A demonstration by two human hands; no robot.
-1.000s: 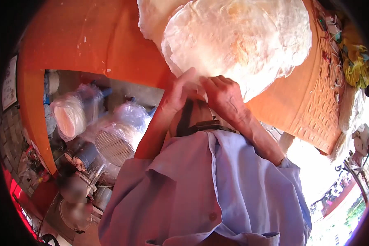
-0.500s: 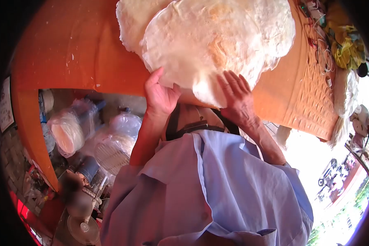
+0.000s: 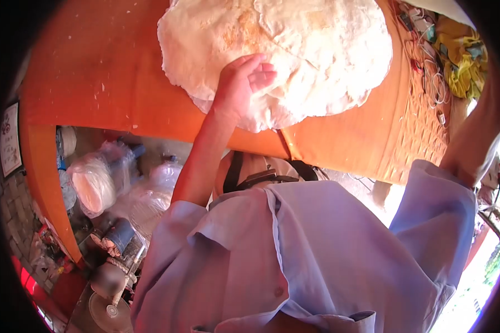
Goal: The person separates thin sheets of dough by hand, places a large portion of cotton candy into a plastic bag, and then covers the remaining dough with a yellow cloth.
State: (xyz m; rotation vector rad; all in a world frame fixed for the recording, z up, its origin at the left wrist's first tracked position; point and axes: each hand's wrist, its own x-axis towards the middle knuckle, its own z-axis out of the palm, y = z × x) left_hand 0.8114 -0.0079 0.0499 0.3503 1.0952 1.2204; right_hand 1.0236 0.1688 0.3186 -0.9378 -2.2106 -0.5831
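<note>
Large, thin, pale flatbreads (image 3: 328,66) with browned patches lie in an overlapping pile at the top middle, their near edges uneven. My left hand (image 3: 244,83) is over the pile's near left part, fingers loosely bent and apart, with nothing gripped between them. My right arm reaches out and up along the right side. Its hand is beyond the edge of the view.
The flatbreads lie on an orange-covered table (image 3: 116,72). Cords and plugs (image 3: 430,66) and a yellow cloth or bag (image 3: 464,69) are at the far right. Beneath the table on the left are plastic-wrapped bundles (image 3: 94,186), and lower down a fan (image 3: 111,311).
My right hand has left the flatbreads and swung out of view to the right. My left hand has moved forward from the edge onto the pile. The top sheet now lies differently.
</note>
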